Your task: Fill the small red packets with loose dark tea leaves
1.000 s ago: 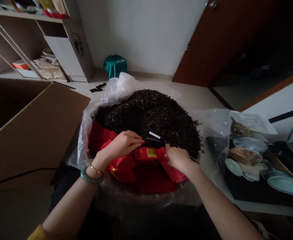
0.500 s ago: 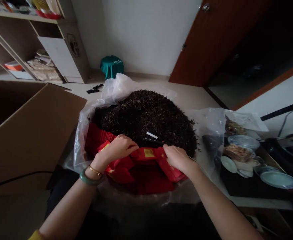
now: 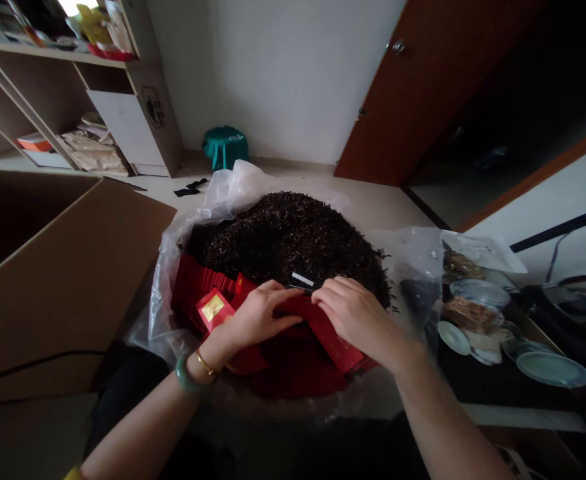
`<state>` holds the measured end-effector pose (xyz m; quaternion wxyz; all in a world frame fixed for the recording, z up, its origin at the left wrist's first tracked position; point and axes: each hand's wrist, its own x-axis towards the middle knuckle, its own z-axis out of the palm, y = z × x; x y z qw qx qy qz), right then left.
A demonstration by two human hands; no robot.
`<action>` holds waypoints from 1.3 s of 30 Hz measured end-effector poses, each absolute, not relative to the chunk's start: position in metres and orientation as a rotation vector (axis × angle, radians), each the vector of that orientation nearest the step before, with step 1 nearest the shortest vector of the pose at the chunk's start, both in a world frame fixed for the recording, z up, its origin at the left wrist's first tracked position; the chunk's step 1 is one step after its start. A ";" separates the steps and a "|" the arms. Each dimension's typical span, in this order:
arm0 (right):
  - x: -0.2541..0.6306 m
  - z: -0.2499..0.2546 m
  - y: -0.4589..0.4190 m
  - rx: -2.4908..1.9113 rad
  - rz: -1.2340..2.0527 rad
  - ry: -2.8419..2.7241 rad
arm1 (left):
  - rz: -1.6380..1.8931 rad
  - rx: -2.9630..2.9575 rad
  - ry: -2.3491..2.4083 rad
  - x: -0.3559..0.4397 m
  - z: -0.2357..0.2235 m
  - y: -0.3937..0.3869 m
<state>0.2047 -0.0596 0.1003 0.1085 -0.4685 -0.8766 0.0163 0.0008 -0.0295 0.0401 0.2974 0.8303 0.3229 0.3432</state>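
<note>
A big heap of dark loose tea leaves [image 3: 287, 237] fills a clear plastic bag [image 3: 227, 183] in front of me. Several small red packets [image 3: 200, 290] lie stacked along its near edge. My left hand [image 3: 260, 317] and my right hand [image 3: 355, 313] meet over one red packet [image 3: 303, 307], fingers curled and pinching it between them. A small black and white object [image 3: 303, 280] lies on the tea just beyond my fingertips. Another red packet with a gold label [image 3: 213, 308] sits beside my left hand. A green bangle and a gold bracelet ring my left wrist.
An open cardboard box [image 3: 67, 267] stands at the left. A tray at the right holds bowls and small dishes [image 3: 477, 313]. Behind are wooden shelves [image 3: 73, 100], a green stool [image 3: 225, 147] by the white wall, and a brown door [image 3: 423, 87].
My hands have drawn closer together over the red packet, hiding its gold label. A gold-labelled packet now shows beside my left hand. The view tilted slightly downward.
</note>
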 end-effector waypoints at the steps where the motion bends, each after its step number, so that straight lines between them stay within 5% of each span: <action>1: 0.201 0.098 -0.061 -1.300 -0.014 -2.579 | 0.914 2.208 0.858 0.002 0.039 -0.030; 12: 0.218 0.055 -0.051 -1.417 -0.013 -1.794 | 1.159 1.528 1.208 0.013 0.032 -0.032; 30: 0.199 0.048 -0.059 -1.055 -0.589 -1.912 | 0.986 1.915 1.055 0.018 0.032 -0.045; 39: 0.200 0.079 -0.064 -0.996 -0.333 -1.941 | 1.222 1.927 1.054 0.004 0.041 -0.034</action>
